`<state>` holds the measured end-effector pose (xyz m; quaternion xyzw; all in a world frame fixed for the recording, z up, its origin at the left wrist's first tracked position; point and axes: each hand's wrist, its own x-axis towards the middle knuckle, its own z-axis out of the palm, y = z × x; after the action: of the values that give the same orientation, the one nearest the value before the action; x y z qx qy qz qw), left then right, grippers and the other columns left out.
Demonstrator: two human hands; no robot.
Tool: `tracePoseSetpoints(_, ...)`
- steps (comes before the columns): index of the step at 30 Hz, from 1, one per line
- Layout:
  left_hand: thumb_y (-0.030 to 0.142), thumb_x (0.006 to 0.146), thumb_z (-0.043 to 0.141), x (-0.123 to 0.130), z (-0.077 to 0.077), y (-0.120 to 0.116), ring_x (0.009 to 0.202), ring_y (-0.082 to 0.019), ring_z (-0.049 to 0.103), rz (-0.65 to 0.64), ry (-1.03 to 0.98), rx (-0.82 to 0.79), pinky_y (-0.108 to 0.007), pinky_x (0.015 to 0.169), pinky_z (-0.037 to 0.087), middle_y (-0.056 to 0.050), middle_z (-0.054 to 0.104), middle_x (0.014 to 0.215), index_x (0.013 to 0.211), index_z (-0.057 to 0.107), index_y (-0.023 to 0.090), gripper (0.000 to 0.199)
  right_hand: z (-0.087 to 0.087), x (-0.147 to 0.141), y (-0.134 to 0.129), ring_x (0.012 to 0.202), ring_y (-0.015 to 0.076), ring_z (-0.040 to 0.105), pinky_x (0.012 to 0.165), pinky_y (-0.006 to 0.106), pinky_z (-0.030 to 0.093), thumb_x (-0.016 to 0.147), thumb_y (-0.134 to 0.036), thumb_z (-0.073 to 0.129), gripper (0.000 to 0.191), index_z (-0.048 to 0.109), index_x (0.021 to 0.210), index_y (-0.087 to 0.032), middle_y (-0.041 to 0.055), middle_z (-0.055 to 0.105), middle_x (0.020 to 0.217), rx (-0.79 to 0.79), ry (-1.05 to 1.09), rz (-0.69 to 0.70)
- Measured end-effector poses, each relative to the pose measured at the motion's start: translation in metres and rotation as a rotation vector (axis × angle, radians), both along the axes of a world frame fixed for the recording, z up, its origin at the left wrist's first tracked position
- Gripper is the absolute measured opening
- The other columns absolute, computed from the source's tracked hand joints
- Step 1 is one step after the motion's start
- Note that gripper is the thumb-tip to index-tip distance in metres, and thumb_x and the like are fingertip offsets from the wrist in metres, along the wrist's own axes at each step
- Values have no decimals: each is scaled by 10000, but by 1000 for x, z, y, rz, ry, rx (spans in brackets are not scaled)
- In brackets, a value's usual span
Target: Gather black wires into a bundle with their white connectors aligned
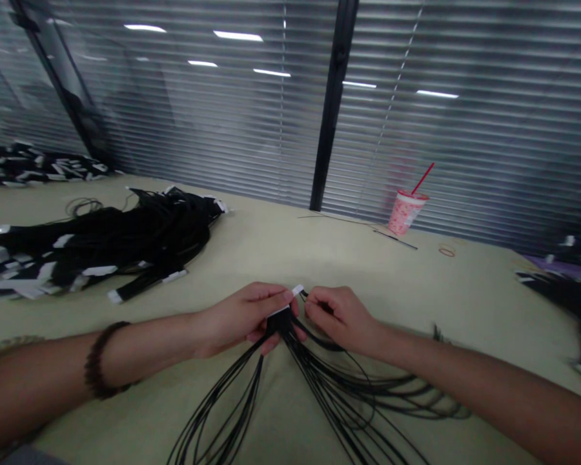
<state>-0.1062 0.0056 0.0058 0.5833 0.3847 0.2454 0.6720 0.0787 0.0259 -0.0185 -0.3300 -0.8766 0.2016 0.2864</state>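
In the head view, the person's left hand (pixel 244 316) closes its fingers around the gathered top of a bundle of thin black cords (pixel 290 381), thumb and forefinger pinching a small white tag (pixel 297 290) that sticks up just past the fingertips. The grip seems placed at the one spot where all the strands meet, so the loose lengths stay collected while the other hand works. The right hand (pixel 341 316) sits just beside the left, its fingers curled shut and its fingertips pinched on what looks like one strand right next to the tag; whether it holds one cord or several cannot be told. From the fingers the bundle fans out toward the person, the strands spreading below both palms and curving off under the right wrist across the pale green table (pixel 416 284). Its long axis thus runs from the tagged end, which points away from the person and slightly up, back toward the body. The left wrist wears a dark beaded bracelet (pixel 99 361). Well beyond the left fingers lies a large heap of similar tagged black cords (pixel 126 245), and far beyond the right fingers stands a pink cup with a red straw (pixel 407 210) before the window blinds (pixel 465 129).
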Motion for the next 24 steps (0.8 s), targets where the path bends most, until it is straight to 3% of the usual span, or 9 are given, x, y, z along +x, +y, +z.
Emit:
tracePoseSetpoints(9,460,813,373,2,-1,-2,384,-45,413,-10,-2,55,-199,390,199,-54,649,775,838,491,153,330,-2,-1,-2,475,54,367,468,177,257,803,-174,385,194,499,648,-148,-41,434,527,45,1,-5)
tracePoseSetpoints(13,476,811,367,1,-2,-1,396,-49,422,35,34,79,-201,396,205,-43,642,783,811,491,158,341,-3,-1,3,474,54,380,454,169,271,782,-211,435,147,534,691,-149,-38,462,540,-40,5,-25)
tracePoseSetpoints(17,476,810,368,-1,-2,0,398,-49,439,25,72,84,-197,384,189,-36,641,799,793,480,166,330,-3,12,20,452,42,382,438,150,282,684,-195,564,62,515,695,-159,-62,450,531,-128,-19,81)
tracePoseSetpoints(24,470,797,396,-4,2,2,376,-36,423,20,41,15,-188,372,177,-45,643,824,866,493,179,315,-9,34,56,472,58,390,474,177,257,695,-372,611,273,480,598,-153,-49,451,507,167,-122,-171)
